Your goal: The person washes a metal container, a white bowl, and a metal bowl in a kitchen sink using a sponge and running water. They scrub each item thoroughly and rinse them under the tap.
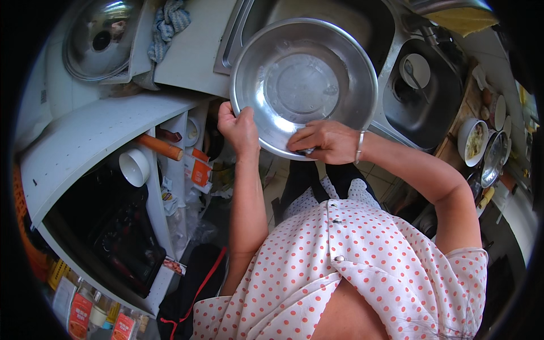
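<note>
A large stainless steel basin (301, 83) is held up in front of me, partly over the bigger sink bowl (297, 10). Its wet inside faces my view. My left hand (240, 125) grips the rim at the lower left, thumb on top. At the near rim, my right hand (329, 140) presses its fingers on a small dark, shiny pad (307, 151), perhaps a metal scourer, mostly hidden under the fingers. A bracelet circles my right wrist.
In the smaller sink bowl (418, 114) lies a white bowl (415, 70) with a spoon. Along the right counter stand a bowl of food (472, 142) and a metal dish (494, 159). At left are a glass lid (102, 40), a cloth (168, 27) and a shelf unit (114, 114).
</note>
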`<state>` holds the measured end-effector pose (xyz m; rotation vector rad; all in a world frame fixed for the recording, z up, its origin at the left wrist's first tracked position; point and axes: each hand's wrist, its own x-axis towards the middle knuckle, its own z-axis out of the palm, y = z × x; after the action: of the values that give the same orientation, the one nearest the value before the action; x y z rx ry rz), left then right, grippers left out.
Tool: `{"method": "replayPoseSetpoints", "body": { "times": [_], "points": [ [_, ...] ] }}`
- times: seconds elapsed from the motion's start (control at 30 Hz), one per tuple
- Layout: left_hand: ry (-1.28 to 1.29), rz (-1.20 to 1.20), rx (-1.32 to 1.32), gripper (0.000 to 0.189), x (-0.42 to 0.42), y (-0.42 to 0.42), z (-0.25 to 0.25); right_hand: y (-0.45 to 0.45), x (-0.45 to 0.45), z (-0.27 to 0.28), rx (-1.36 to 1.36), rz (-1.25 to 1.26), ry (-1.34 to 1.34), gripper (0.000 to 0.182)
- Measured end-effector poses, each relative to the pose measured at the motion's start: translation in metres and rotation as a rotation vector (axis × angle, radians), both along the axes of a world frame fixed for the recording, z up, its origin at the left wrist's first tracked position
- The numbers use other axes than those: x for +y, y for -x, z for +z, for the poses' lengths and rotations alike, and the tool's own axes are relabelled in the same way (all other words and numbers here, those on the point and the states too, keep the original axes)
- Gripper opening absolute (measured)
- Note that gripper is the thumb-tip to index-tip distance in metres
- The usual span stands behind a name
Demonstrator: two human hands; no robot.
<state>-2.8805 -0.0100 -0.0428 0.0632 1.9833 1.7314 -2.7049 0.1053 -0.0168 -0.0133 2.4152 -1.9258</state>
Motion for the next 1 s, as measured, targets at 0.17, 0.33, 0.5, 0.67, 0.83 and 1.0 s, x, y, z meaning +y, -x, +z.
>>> {"method": "replayPoseSetpoints", "body": {
  "times": [0.17,0.33,0.5,0.67,0.83,1.0],
  "points": [
    [0.033,0.009,0.026,0.011,-0.003,0.000,-0.001,-0.002,0.005,0.004,-0.058,0.080,-0.030,0.031],
    [-0.001,0.004,-0.007,0.011,-0.001,0.000,-0.001,0.001,-0.005,0.000,-0.006,-0.034,0.022,0.027],
    [0.006,0.011,0.001,0.011,-0.001,-0.002,0.001,-0.005,0.003,-0.001,-0.068,0.037,0.009,0.027],
    [0.022,0.000,0.008,0.011,0.000,0.000,0.003,-0.007,0.006,-0.001,-0.017,0.063,-0.024,0.023],
    [0.017,-0.047,-0.004,0.011,-0.003,-0.004,0.005,-0.042,0.056,0.019,-0.215,0.275,-0.312,0.019],
    [0.041,-0.068,0.008,0.011,0.002,-0.001,0.004,-0.031,0.027,0.012,-0.070,0.140,-0.126,0.023]
  ]
}}
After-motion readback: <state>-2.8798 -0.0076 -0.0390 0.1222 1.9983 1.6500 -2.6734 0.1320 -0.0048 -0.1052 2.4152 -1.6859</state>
